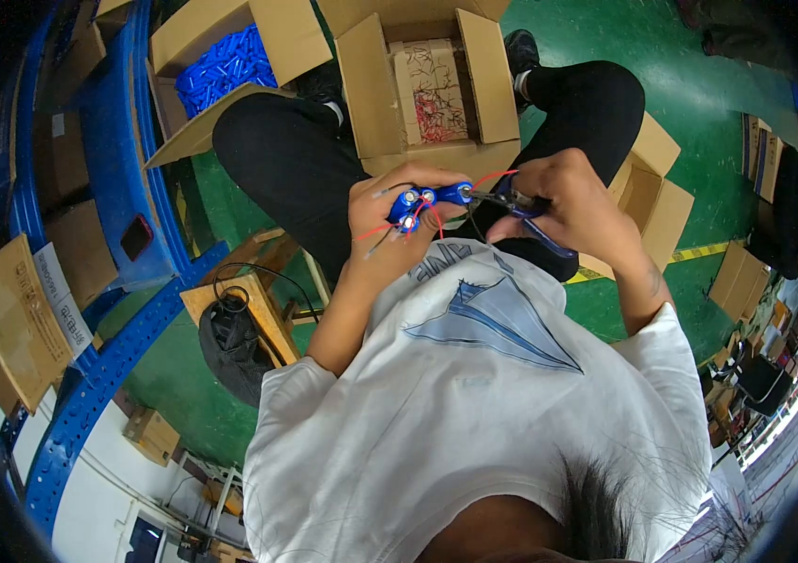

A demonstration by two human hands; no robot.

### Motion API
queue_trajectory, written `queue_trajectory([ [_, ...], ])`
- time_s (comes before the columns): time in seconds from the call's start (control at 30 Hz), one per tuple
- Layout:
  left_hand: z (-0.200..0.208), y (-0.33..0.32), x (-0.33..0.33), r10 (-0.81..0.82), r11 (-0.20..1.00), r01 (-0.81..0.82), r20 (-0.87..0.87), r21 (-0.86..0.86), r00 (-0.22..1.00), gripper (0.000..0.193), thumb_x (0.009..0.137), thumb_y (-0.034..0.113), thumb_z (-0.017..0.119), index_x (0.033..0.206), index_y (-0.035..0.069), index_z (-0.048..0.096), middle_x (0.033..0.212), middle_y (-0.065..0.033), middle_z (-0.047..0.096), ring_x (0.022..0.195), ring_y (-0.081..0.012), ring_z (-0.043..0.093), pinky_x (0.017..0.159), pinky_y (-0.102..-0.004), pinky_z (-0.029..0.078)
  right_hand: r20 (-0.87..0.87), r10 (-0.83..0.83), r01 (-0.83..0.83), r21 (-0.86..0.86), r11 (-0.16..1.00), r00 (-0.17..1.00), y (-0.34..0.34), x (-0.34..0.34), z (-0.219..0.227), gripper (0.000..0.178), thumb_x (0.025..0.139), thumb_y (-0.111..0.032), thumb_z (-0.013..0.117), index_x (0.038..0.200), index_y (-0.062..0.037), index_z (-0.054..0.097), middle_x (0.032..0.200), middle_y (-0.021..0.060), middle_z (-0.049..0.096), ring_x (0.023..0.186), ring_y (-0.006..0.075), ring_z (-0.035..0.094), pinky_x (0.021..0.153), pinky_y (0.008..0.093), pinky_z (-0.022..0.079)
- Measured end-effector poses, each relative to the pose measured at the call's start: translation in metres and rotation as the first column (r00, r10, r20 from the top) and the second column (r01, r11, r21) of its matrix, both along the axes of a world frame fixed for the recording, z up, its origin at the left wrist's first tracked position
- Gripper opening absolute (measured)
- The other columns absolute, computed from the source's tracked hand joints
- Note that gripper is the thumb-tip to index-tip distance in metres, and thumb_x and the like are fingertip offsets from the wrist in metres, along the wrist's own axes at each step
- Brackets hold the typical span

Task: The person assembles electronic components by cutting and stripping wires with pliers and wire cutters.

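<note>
Head cam: left hand [385,211]'s wrapped round a few blue cylindrical cells [406,204] in front of the shirt, right hand [582,208]'s gripping pliers [549,236] by their wires [440,221]. Looks partway to me: loose leads [435,114] lie in one carton, plenty of cells [227,73] in another. Green floor [676,80], blue shelving [122,131] on the left.
</note>
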State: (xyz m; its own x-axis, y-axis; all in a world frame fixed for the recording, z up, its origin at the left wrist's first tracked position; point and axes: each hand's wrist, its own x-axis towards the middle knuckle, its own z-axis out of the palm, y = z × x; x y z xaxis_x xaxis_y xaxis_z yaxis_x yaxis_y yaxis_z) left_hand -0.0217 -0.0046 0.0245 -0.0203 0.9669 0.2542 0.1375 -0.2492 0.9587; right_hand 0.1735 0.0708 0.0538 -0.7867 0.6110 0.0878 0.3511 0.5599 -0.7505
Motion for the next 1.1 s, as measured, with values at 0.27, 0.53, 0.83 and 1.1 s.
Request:
queue_trajectory([
  [0.27,-0.004,0.002,0.000,-0.020,1.000,0.021,0.110,-0.013,0.994,0.013,0.071,0.000,0.067,0.082,-0.001,0.062,0.079,-0.0095,0.065,0.070,-0.0162,0.064,0.063,-0.0235,0.049,-0.138,0.166,-0.216,-0.569,0.793,0.976,0.005,-0.001,-0.017,0.049,0.072,-0.037,0.071,0.052,0.0009,0.047,0.045,0.0056,0.040,0.042,0.0148,0.036,0.041,0.0305,0.029],
  [0.53,-0.012,0.003,0.005,-0.113,0.992,0.128,0.371,-0.017,0.922,0.019,0.066,0.000,0.072,0.082,-0.001,0.062,0.079,-0.0099,0.064,0.073,-0.0164,0.062,0.067,-0.0260,0.049,-0.332,0.141,-0.359,-0.814,0.456,0.933,-0.004,-0.006,-0.036,0.058,0.068,-0.058,0.064,0.048,-0.0064,0.044,0.044,-0.0009,0.039,0.039,0.0122,0.034,0.040,0.0271,0.024],
  [0.83,-0.013,0.006,0.011,-0.069,0.987,0.145,0.615,-0.074,0.785,0.030,0.077,0.022,0.068,0.089,-0.004,0.057,0.083,-0.0112,0.062,0.070,-0.0170,0.061,0.065,-0.0275,0.049,-0.472,0.097,-0.466,-0.777,0.423,0.876,-0.005,-0.007,-0.041,0.062,0.070,-0.064,0.058,0.046,-0.0098,0.042,0.044,-0.0006,0.042,0.040,0.0117,0.040,0.039,0.0239,0.028],
  [1.1,-0.009,0.003,0.011,0.172,0.950,-0.031,0.441,-0.309,0.881,0.024,0.082,0.016,0.062,0.094,-0.003,0.054,0.073,-0.0109,0.061,0.043,-0.0034,0.041,0.036,-0.0145,0.028,0.330,-0.245,0.108,0.385,0.917,0.912,0.017,0.003,-0.020,0.036,0.061,-0.036,0.072,0.068,-0.0055,0.055,0.064,0.0073,0.050,0.063,0.0254,0.051,0.059,0.0328,0.036],
])
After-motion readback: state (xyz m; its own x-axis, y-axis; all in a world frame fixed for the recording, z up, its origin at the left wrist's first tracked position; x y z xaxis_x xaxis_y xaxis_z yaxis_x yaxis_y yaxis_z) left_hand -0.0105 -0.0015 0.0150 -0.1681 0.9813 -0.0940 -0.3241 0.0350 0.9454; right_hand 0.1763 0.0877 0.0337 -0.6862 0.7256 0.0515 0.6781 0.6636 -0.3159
